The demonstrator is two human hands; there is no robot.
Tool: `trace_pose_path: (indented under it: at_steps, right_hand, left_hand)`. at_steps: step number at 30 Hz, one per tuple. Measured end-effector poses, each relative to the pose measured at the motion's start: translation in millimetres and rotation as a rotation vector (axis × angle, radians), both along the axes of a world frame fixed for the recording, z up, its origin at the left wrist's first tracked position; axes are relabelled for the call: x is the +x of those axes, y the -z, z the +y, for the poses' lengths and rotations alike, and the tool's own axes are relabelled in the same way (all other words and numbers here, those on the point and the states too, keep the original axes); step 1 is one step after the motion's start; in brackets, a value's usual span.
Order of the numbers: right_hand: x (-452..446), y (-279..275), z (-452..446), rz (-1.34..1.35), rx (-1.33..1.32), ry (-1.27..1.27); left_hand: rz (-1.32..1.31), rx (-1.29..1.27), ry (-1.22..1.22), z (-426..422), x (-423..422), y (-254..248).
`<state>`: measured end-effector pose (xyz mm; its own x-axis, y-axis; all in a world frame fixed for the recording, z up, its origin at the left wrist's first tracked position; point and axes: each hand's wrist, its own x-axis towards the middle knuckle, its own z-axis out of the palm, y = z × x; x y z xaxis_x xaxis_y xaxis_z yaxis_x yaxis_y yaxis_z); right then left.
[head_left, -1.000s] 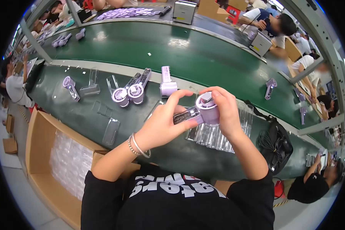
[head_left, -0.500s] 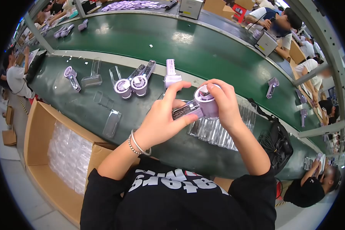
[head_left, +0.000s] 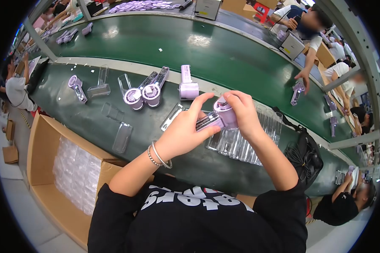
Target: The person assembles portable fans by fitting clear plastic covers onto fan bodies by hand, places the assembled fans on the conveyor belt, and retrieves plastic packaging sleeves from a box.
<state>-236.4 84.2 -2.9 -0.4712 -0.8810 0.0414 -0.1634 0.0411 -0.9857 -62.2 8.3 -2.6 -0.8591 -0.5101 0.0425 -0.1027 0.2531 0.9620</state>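
Shirt print: big pale letters across my black shirt (head_left: 177,227); "ters" seems readable, the rest is lost in folds
Small writing: dark marks run along the handle of the lone purple unit (head_left: 189,90) beyond my hands, too small to read
Left hand: my left hand (head_left: 179,131) grips the handle of the purple device (head_left: 229,118), with bracelets at my wrist
Right hand: my right hand (head_left: 245,116) grasps its round head
Device: held up over the near side of the table (head_left: 177,170), round end toward my right
Table: dark green; a row of clear cases (head_left: 236,147) lies under and beside my right forearm, a black bag (head_left: 310,160) to their right
Left of my hands: two purple units (head_left: 142,96) side by side, another one farther left, loose clear pieces (head_left: 122,137) nearer me
Floor side: open carton (head_left: 42,130) of clear plastic at my left
Room: green belt (head_left: 135,46) beyond the table; across it, grey machines (head_left: 206,9), a purple heap (head_left: 139,6), and a co-worker's hand (head_left: 303,78) at a unit on the belt
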Motion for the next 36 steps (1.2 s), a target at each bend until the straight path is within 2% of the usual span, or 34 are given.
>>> trace_pose_path:
  at_steps: [2, 3, 4, 5, 6, 8, 9, 10, 11, 12, 13, 14, 16, 17, 18, 19, 20, 21, 22, 23, 24, 25, 26, 27, 28, 29, 30, 31, 32, 33, 34, 36]
  right_hand:
    - [0, -2, 2, 0.034, 0.013, -0.064]
    - [0, -6, 6, -0.094, 0.027, -0.121]
    - [1, -11, 10, -0.222, 0.040, -0.180]
    - [-1, -14, 14, -0.206, 0.067, -0.223]
    - [-6, -21, 15, -0.154, 0.153, -0.329]
    - [-15, -22, 18, -0.117, 0.225, -0.478]
    - [-18, -21, 16, -0.115, 0.219, -0.447]
    - [-20, -19, 12, -0.113, 0.214, -0.416]
    - [-25, -13, 5, -0.053, 0.023, -0.295]
    - [-37, -5, -4, -0.123, -0.028, -0.109]
    - [-44, -13, -16, -0.100, -0.042, 0.056]
    - [-61, -6, -31, -0.021, -0.096, 0.173]
    - [-102, 11, -53, 0.254, 0.157, 0.286]
    - [-117, 29, -63, 0.321, 0.299, 0.306]
    - [-130, 48, -74, 0.390, 0.441, 0.320]
    - [-144, 64, -88, 0.335, 0.572, 0.326]
    - [-156, 74, -102, 0.256, 0.575, 0.265]
    - [-161, 80, -117, 0.177, 0.581, 0.201]
    - [-151, 72, -132, 0.264, 0.528, 0.300]
    - [-163, 88, -148, 0.385, 0.367, 0.287]
    - [-158, 77, -160, 0.455, 0.328, 0.259]
    - [-155, 78, -174, 0.624, 0.336, 0.243]
    - [-151, 77, -186, 0.805, 0.265, 0.113]
    - [-136, 69, -193, 0.983, 0.195, -0.017]
    - [-112, 54, -189, 0.910, 0.193, -0.261]
    - [-78, 31, -174, 0.830, 0.190, -0.504]
    - [-40, 3, -150, 1.039, 0.351, -0.648]
    - [-25, 13, -137, 1.234, 0.325, -0.692]
    - [-12, 20, -127, 1.399, 0.305, -0.720]
    - [-7, 30, -127, 1.411, 0.323, -0.741]
    - [-5, 37, -127, 1.423, 0.341, -0.760]
    - [-11, 36, -124, 1.301, 0.224, -0.660]
  left_hand:
    - [0.002, 0.043, 0.043, -3, 1, 2]
    - [0.001, 0.042, 0.040, -4, 3, 0]
    - [-0.021, 0.161, 0.066, -5, 7, -4]
    - [-0.041, 0.277, 0.088, -8, 11, -7]
    - [0.049, 0.416, 0.104, -10, 15, 2]
    - [0.359, 0.409, -0.108, -11, 17, 10]
    - [0.569, 0.275, -0.227, -22, 19, 15]
    - [0.666, 0.384, -0.376, -31, 23, 11]
    - [0.609, 0.346, -0.576, -43, 36, 1]
    - [0.613, 0.176, -0.681, -60, 51, 0]
    - [0.485, 0.001, -0.811, -74, 70, -2]
    - [0.399, -0.139, -0.843, -86, 91, 0]
    - [-0.243, -0.746, -1.100, -96, 138, 1]
    - [-0.464, -1.215, -1.155, -100, 160, 10]
    - [-0.397, -1.211, -1.258, -101, 178, 15]
    - [-0.329, -1.210, -1.359, -100, 190, 17]
    - [-0.387, -0.627, -1.403, -86, 194, -1]
    - [-0.398, -0.628, -1.417, -90, 210, 3]
    - [-0.557, -0.559, -1.405, -98, 235, 11]
    - [-0.716, -0.484, -1.384, -100, 251, 16]
    - [-1.281, -0.700, -1.474, -79, 218, -12]
    - [-1.212, -0.803, -1.643, -85, 233, 3]
    - [-1.123, -0.908, -1.811, -91, 247, 18]
    - [-1.039, -1.139, -1.819, -87, 245, 13]
    - [-1.037, -1.138, -1.821, -82, 235, 6]
    - [-0.650, -0.881, -1.608, -74, 218, -2]
    - [-0.289, -0.625, -1.358, -65, 197, -7]
    - [-0.141, -0.506, -1.177, -60, 170, -2]
    - [-0.121, -0.389, -0.979, -50, 140, 3]
    - [-0.191, -0.257, -0.796, -38, 114, 3]
    - [-0.203, -0.343, -0.686, -34, 94, 23]
    - [-0.315, -0.595, -0.641, -29, 63, 52]
